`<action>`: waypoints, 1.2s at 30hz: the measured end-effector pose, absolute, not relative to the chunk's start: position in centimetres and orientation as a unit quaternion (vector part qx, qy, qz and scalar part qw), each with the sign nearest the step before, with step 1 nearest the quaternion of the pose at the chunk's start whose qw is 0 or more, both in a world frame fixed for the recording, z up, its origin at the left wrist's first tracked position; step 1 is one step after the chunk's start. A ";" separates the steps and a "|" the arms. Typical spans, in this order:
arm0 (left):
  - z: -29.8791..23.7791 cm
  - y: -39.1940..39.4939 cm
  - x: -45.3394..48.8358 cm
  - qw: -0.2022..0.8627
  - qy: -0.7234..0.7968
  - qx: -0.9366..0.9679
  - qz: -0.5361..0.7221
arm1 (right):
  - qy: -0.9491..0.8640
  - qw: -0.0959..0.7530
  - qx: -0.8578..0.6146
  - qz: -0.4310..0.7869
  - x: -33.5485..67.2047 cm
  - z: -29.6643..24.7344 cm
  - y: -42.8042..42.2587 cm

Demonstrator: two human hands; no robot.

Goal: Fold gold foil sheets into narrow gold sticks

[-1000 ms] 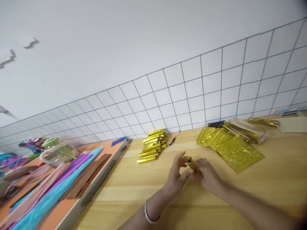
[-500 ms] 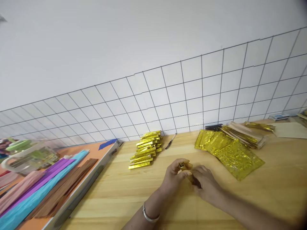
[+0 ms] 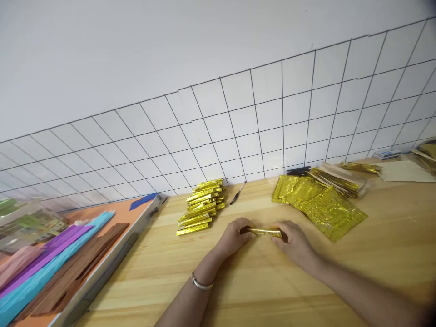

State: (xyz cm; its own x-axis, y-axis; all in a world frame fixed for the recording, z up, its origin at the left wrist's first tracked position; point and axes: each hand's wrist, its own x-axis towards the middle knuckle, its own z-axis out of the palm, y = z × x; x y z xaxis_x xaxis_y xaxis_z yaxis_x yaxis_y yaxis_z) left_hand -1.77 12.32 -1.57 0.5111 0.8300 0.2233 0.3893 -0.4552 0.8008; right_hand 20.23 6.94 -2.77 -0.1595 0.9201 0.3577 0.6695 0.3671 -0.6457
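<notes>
A narrow, shiny gold foil strip [image 3: 266,232] is stretching sideways at the frame's lower centre, a bare left hand [image 3: 235,235] and bare right hand [image 3: 294,241] gripping opposite ends; slim gold foil bars [image 3: 201,207] are lying heaped left of centre, and flat gold foil sheets [image 3: 333,213] are overlapping toward the right.

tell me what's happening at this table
A person is holding a narrow gold piece between two hands, the left hand at one end and the right hand at the other. Beyond the left hand lies a pile of similar gold pieces, with a pen beside it. Flat gold pieces lie beyond the right hand.
</notes>
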 end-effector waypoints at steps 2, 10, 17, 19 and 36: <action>-1.5 12.1 -1.7 0.254 0.377 0.846 0.279 | -0.756 0.336 -0.539 0.158 20.3 -2.9 7.2; -1.9 11.8 -1.5 0.100 0.371 0.897 0.220 | -0.768 0.307 -0.549 0.122 21.5 -3.0 7.7; -1.4 11.4 -1.3 0.072 0.376 0.900 0.207 | -0.754 0.356 -0.534 0.140 22.0 -2.9 8.0; -1.3 11.1 -1.0 0.072 0.370 0.903 0.204 | -0.744 0.402 -0.515 0.138 21.7 -2.6 7.7; -0.7 9.2 0.5 0.228 0.320 0.866 0.310 | -0.713 0.493 -0.405 0.289 20.3 1.2 4.4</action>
State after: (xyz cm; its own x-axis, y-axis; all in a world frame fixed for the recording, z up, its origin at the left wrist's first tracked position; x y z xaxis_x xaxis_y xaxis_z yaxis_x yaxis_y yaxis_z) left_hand 0.55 9.15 -0.72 0.6039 0.6947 0.3909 0.4127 -0.6920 0.5923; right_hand 20.35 4.43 1.23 -0.1855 0.8637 0.4686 0.2930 0.5038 -0.8126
